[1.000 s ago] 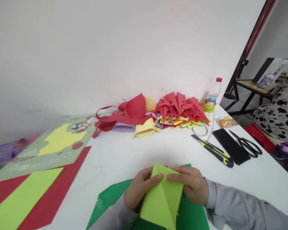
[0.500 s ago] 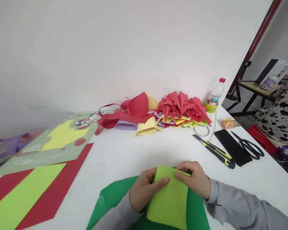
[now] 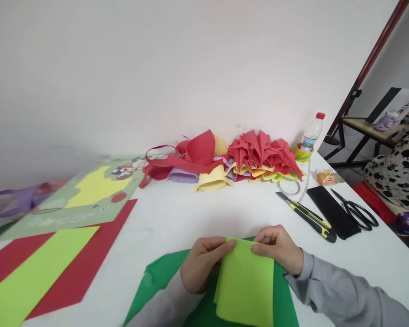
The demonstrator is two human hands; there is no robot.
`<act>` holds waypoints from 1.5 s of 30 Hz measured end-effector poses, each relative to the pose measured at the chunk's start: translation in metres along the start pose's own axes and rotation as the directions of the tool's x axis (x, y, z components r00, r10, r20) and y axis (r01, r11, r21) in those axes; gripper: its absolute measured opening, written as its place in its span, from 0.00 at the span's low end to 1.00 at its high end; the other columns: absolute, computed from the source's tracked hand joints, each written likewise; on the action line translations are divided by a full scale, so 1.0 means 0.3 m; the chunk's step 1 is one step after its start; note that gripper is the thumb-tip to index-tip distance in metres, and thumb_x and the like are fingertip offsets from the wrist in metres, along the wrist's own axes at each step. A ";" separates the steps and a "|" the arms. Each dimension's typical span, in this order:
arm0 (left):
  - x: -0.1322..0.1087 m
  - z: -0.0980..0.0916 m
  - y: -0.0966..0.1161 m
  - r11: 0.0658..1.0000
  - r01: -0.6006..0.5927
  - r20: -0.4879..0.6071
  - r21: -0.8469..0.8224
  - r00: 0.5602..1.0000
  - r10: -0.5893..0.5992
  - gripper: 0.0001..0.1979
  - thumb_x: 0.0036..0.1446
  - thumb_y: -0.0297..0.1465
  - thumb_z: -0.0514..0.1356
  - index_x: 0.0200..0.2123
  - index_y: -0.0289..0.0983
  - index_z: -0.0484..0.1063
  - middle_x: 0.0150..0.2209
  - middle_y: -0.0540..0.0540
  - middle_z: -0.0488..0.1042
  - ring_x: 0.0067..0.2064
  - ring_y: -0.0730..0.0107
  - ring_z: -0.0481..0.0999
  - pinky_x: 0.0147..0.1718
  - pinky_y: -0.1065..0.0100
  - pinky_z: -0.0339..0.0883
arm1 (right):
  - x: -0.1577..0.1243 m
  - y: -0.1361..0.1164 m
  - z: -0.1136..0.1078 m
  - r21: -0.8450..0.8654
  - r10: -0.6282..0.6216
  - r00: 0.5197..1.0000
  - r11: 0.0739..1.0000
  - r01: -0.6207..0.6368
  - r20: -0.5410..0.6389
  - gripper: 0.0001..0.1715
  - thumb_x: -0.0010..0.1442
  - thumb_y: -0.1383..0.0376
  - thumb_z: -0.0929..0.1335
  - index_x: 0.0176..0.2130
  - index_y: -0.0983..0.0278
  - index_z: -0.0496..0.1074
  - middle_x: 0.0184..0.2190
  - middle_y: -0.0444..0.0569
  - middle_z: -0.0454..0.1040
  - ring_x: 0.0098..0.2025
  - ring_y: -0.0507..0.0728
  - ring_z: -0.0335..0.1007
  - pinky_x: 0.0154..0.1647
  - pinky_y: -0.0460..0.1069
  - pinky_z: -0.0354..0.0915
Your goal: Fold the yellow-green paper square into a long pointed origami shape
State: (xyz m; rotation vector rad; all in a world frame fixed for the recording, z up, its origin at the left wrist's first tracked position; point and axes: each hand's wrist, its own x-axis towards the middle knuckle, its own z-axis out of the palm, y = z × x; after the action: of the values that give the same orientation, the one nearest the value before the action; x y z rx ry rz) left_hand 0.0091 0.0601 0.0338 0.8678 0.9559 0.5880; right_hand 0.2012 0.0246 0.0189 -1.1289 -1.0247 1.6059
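Observation:
A light green sheet of paper (image 3: 247,281), folded over on itself, is held up by its top edge at the front of the table. My left hand (image 3: 206,261) pinches the upper left corner, thumb in front and fingers behind. At the upper right corner my right hand (image 3: 279,247) grips the same paper between thumb and fingers. Beneath both hands lies a larger dark green sheet (image 3: 163,272), its left corner slightly creased. The fingers behind the paper are partly hidden.
Red and lime paper sheets (image 3: 88,268) and a printed green board (image 3: 98,209) lie left. Folded red paper shapes (image 3: 259,150) and curled paper pieces (image 3: 201,150) line the wall. A utility knife (image 3: 306,215), black case (image 3: 332,211), scissors (image 3: 357,213) and bottle (image 3: 311,134) stand or lie right.
My left hand has slid up to the top corner of the light green paper. The paper has turned a little and sits more squarely, slightly further right. The view has shifted slightly.

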 end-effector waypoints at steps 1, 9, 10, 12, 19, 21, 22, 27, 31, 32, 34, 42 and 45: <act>0.001 0.000 0.000 1.000 -0.002 -0.003 0.003 1.000 0.002 0.22 0.36 0.47 0.71 0.22 0.31 0.76 0.19 0.46 0.72 0.20 0.72 0.68 0.21 0.70 0.58 | 0.001 -0.002 -0.002 0.007 0.004 1.000 1.000 -0.004 0.003 0.24 0.39 0.52 0.78 0.26 0.68 0.73 0.20 0.43 0.73 0.20 0.47 0.64 0.22 0.43 0.57; 0.001 0.001 0.001 1.000 -0.004 -0.024 -0.013 1.000 0.004 0.23 0.38 0.48 0.70 0.22 0.32 0.76 0.19 0.47 0.73 0.21 0.71 0.69 0.22 0.70 0.60 | -0.002 -0.003 -0.006 -0.027 0.041 0.998 0.999 -0.040 0.043 0.25 0.38 0.52 0.79 0.25 0.68 0.72 0.19 0.42 0.73 0.19 0.46 0.64 0.21 0.43 0.57; -0.003 0.004 0.004 1.000 -0.005 -0.021 -0.031 1.000 0.005 0.24 0.39 0.49 0.70 0.24 0.31 0.77 0.19 0.47 0.74 0.22 0.69 0.70 0.23 0.69 0.61 | -0.002 -0.002 -0.006 -0.021 0.038 0.999 0.999 -0.037 0.039 0.25 0.38 0.52 0.79 0.25 0.68 0.72 0.19 0.42 0.73 0.19 0.47 0.64 0.21 0.43 0.57; -0.011 0.010 0.011 0.998 -0.005 -0.018 -0.062 1.000 0.004 0.26 0.41 0.52 0.67 0.27 0.31 0.78 0.20 0.45 0.74 0.22 0.67 0.71 0.24 0.68 0.62 | -0.002 -0.002 -0.005 -0.012 0.027 0.999 1.000 -0.027 0.033 0.25 0.38 0.51 0.78 0.25 0.68 0.72 0.19 0.42 0.73 0.19 0.47 0.64 0.21 0.43 0.58; -0.014 0.004 0.019 0.991 -0.101 -0.076 0.085 0.991 0.108 0.21 0.38 0.47 0.71 0.20 0.33 0.76 0.17 0.50 0.71 0.20 0.74 0.65 0.21 0.72 0.56 | -0.003 -0.006 -0.004 -0.006 0.001 1.000 1.000 -0.001 0.011 0.24 0.39 0.52 0.78 0.25 0.68 0.72 0.19 0.42 0.73 0.19 0.46 0.63 0.21 0.43 0.57; -0.011 -0.003 0.013 0.986 -0.122 -0.084 0.115 0.988 0.132 0.20 0.37 0.46 0.71 0.21 0.33 0.77 0.18 0.49 0.71 0.21 0.74 0.66 0.22 0.71 0.57 | -0.003 -0.005 -0.005 -0.004 -0.002 1.000 1.000 0.002 0.016 0.24 0.39 0.52 0.78 0.25 0.68 0.72 0.19 0.42 0.72 0.19 0.46 0.63 0.21 0.43 0.56; -0.009 -0.006 0.010 0.984 -0.131 -0.084 0.117 0.986 0.141 0.20 0.37 0.46 0.71 0.22 0.33 0.77 0.19 0.49 0.72 0.22 0.73 0.66 0.23 0.71 0.58 | -0.003 -0.004 -0.006 -0.004 -0.005 1.000 1.000 0.005 0.017 0.24 0.39 0.52 0.78 0.25 0.68 0.72 0.19 0.42 0.72 0.19 0.47 0.63 0.21 0.43 0.56; 0.000 -0.018 -0.005 0.969 -0.187 -0.095 0.160 0.974 0.204 0.19 0.39 0.46 0.71 0.23 0.33 0.79 0.19 0.48 0.73 0.23 0.72 0.67 0.23 0.71 0.59 | -0.002 -0.003 -0.008 -0.009 -0.002 1.000 1.000 0.002 0.020 0.24 0.39 0.52 0.78 0.26 0.68 0.72 0.19 0.42 0.72 0.20 0.47 0.63 0.21 0.43 0.56; 0.005 -0.019 -0.003 0.986 -0.132 -0.096 0.105 0.985 0.142 0.21 0.38 0.47 0.70 0.21 0.33 0.77 0.17 0.48 0.71 0.21 0.71 0.67 0.22 0.69 0.60 | -0.003 -0.007 -0.004 -0.013 -0.002 1.000 1.000 0.002 0.023 0.25 0.39 0.51 0.78 0.25 0.68 0.72 0.19 0.41 0.71 0.19 0.46 0.62 0.21 0.43 0.56; 0.004 -0.017 -0.001 0.990 -0.112 -0.093 0.087 0.988 0.120 0.22 0.39 0.49 0.69 0.21 0.33 0.77 0.17 0.48 0.71 0.21 0.70 0.67 0.22 0.69 0.60 | -0.003 -0.008 -0.002 -0.015 -0.008 1.000 1.000 0.008 0.019 0.24 0.39 0.51 0.78 0.25 0.68 0.72 0.19 0.41 0.72 0.19 0.46 0.62 0.21 0.43 0.56; 0.001 -0.012 0.004 0.994 -0.083 -0.082 0.077 0.993 0.089 0.23 0.41 0.51 0.67 0.21 0.33 0.76 0.17 0.47 0.71 0.20 0.68 0.68 0.21 0.68 0.61 | -0.002 -0.010 0.000 -0.015 -0.027 1.000 1.000 0.027 0.001 0.24 0.40 0.51 0.78 0.25 0.68 0.72 0.19 0.42 0.72 0.19 0.47 0.63 0.21 0.44 0.56; -0.022 0.010 0.014 0.990 -0.055 0.025 0.129 0.998 0.052 0.20 0.39 0.45 0.71 0.28 0.33 0.80 0.24 0.44 0.78 0.27 0.62 0.75 0.26 0.67 0.67 | -0.003 -0.009 0.005 -0.021 -0.047 0.998 0.999 0.046 -0.048 0.24 0.41 0.50 0.77 0.24 0.68 0.71 0.19 0.42 0.73 0.19 0.47 0.63 0.21 0.44 0.57; -0.019 0.007 0.012 0.996 -0.033 0.058 0.084 0.998 0.029 0.19 0.39 0.43 0.72 0.29 0.33 0.80 0.24 0.44 0.78 0.27 0.61 0.76 0.26 0.67 0.68 | -0.002 -0.011 0.005 -0.007 -0.048 0.998 0.999 0.048 -0.046 0.24 0.40 0.51 0.78 0.24 0.68 0.72 0.19 0.42 0.73 0.19 0.47 0.63 0.22 0.44 0.57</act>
State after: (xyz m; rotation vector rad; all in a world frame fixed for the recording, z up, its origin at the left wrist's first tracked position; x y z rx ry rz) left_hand 0.0080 0.0569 0.0399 0.9721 0.9222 0.5494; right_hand 0.2005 0.0247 0.0225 -1.1328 -1.0196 1.5328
